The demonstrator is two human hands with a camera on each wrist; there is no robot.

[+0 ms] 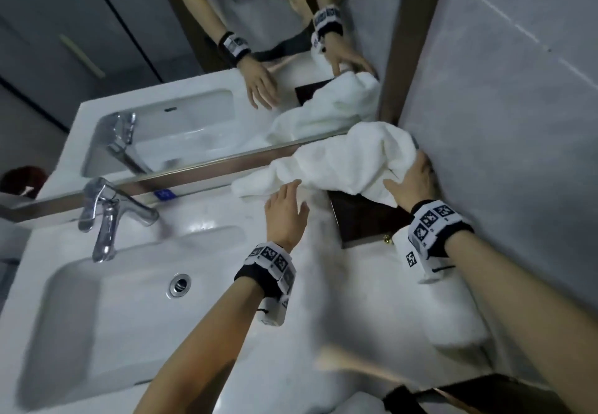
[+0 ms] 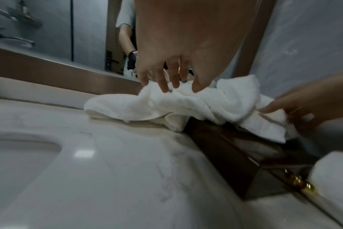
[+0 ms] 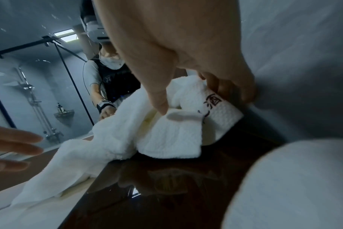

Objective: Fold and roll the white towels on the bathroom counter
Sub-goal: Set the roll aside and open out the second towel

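A crumpled white towel [image 1: 339, 161] lies at the back of the counter [image 1: 226, 332] against the mirror, one end draped over a dark brown box [image 1: 365, 222]. My right hand [image 1: 409, 176] grips that end by the wall; in the right wrist view its thumb [image 3: 159, 100] and curled fingers [image 3: 227, 88] hold the towel [image 3: 166, 136] near a dark embroidered mark. My left hand [image 1: 288, 201] is open with its fingers spread, the fingertips [image 2: 163, 86] at the top folds of the towel [image 2: 147, 106]. A rolled white towel [image 1: 453, 310] lies along the right wall under my right forearm.
The sink basin [image 1: 113, 310] and chrome faucet [image 1: 106, 216] fill the left of the counter. The mirror [image 1: 194, 96] runs along the back and a grey wall [image 1: 501, 122] closes the right side. The box has a small gold clasp [image 1: 386, 239] facing me.
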